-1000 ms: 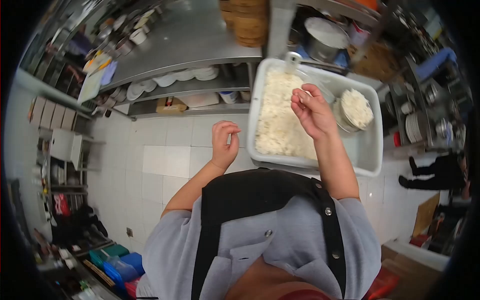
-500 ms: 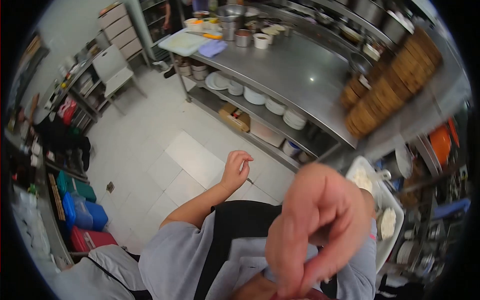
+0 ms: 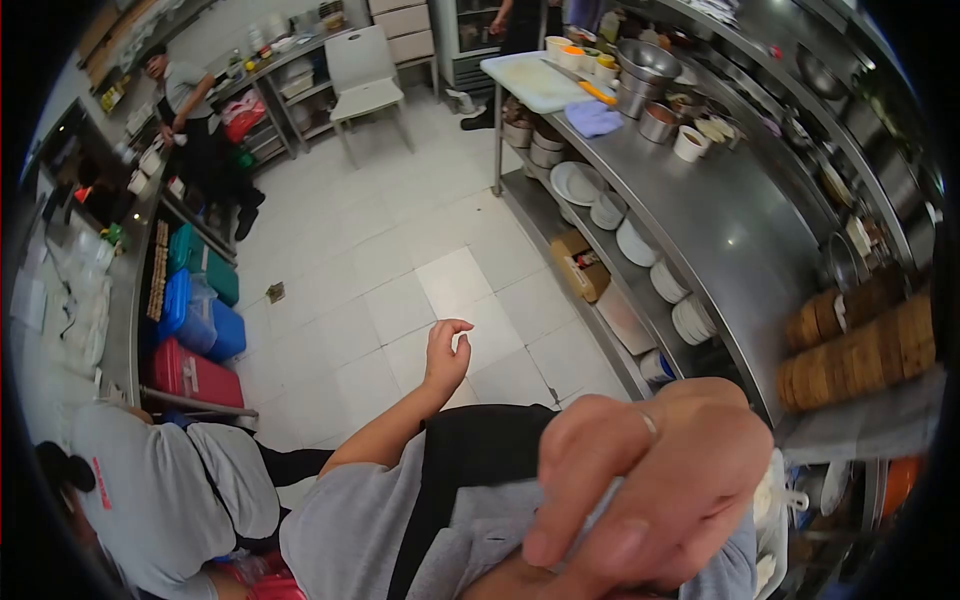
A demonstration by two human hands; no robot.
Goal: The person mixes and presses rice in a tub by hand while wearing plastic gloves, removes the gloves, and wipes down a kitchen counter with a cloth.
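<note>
My left hand (image 3: 448,354) is held out over the tiled floor in front of my black apron, its fingers loosely curled and apart, with nothing in it. Very near the camera, my right hand (image 3: 650,490) is raised before my face, large and partly blurred. Its fingers bend down and inward, and whether anything is between them is hidden. Behind the right hand, at the lower right, part of the white tub (image 3: 778,520) shows, with a handled tool (image 3: 795,499) at its edge.
A steel table (image 3: 720,215) runs along the right, with stacked plates (image 3: 690,318) below and bamboo steamers (image 3: 860,355) at its end. One co-worker (image 3: 160,490) is close at the lower left; another person (image 3: 190,110) stands farther back. A white chair (image 3: 365,75) stands at the back.
My view has turned left, away from the tub of white food. My right hand has risen from over the tub to near my face. My left hand stays in front of me, still empty.
</note>
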